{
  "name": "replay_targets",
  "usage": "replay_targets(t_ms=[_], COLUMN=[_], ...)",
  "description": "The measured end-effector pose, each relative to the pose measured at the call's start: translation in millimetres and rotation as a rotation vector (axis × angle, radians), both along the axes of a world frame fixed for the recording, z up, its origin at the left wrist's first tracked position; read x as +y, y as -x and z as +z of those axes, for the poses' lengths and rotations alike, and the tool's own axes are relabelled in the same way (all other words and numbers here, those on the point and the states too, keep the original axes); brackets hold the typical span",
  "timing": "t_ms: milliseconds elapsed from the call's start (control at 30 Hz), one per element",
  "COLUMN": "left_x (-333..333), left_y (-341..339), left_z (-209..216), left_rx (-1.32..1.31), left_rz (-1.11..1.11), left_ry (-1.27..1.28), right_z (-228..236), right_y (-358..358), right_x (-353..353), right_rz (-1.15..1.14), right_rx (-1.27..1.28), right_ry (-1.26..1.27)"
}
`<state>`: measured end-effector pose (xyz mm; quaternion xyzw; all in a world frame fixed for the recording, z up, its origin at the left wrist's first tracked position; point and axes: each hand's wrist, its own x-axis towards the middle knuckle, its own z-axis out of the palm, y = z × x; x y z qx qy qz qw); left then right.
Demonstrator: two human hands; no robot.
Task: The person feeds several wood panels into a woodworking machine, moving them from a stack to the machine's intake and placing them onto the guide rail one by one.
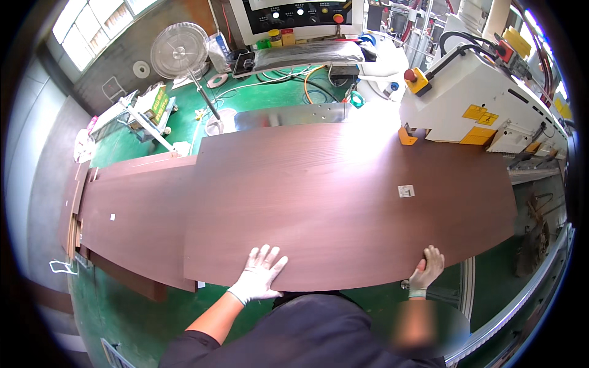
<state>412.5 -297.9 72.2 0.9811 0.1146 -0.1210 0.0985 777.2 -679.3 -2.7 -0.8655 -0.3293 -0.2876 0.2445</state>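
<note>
A large brown wood-grain panel (294, 202) lies flat in front of me, with a small white label (406, 191) on its right part. My left hand (257, 276), in a white glove, rests on the panel near its front edge with fingers spread. At the front edge farther right is my right hand (427, 270), also gloved. Its fingers are stretched out over the panel's surface, and its thumb shows at the side. Neither hand is closed around anything that I can see.
More brown panels (135, 208) are stacked at the left. A white machine (485, 104) with yellow labels stands over the panel's far right, carrying a red button (410, 75). Behind are a fan (179, 51), a cart (147, 119) and a control panel (300, 18). A metal rail (521, 306) curves at the right.
</note>
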Motion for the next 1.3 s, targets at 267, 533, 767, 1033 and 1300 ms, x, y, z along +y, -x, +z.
replay_targets(t_ms=[267, 533, 767, 1033, 1300], left_x=[173.6, 187.0, 152.7, 149.0, 110.3], left_y=[-4.5, -89.0, -167.8, -234.3, -313.5], left_z=[-26.1, -42.4, -45.8, -44.9, -70.2], left_rx=[0.088, -0.067, -0.115, -0.258, -0.425], left_rz=[0.637, 0.417, 0.425, 0.264, 0.389], left_ry=[-0.118, -0.148, -0.165, 0.028, 0.033], right_z=[-1.3, 8.2, -3.3, -13.8, 4.5], right_y=[37.0, 22.5, -39.8, -46.7, 74.3], right_x=[25.7, 33.8, -24.5, -26.3, 70.8], right_rz=[-0.326, -0.418, -0.468, -0.553, -0.373], right_rx=[0.244, 0.274, 0.271, 0.331, 0.349], right_ry=[0.208, 0.028, 0.077, 0.18, -0.085])
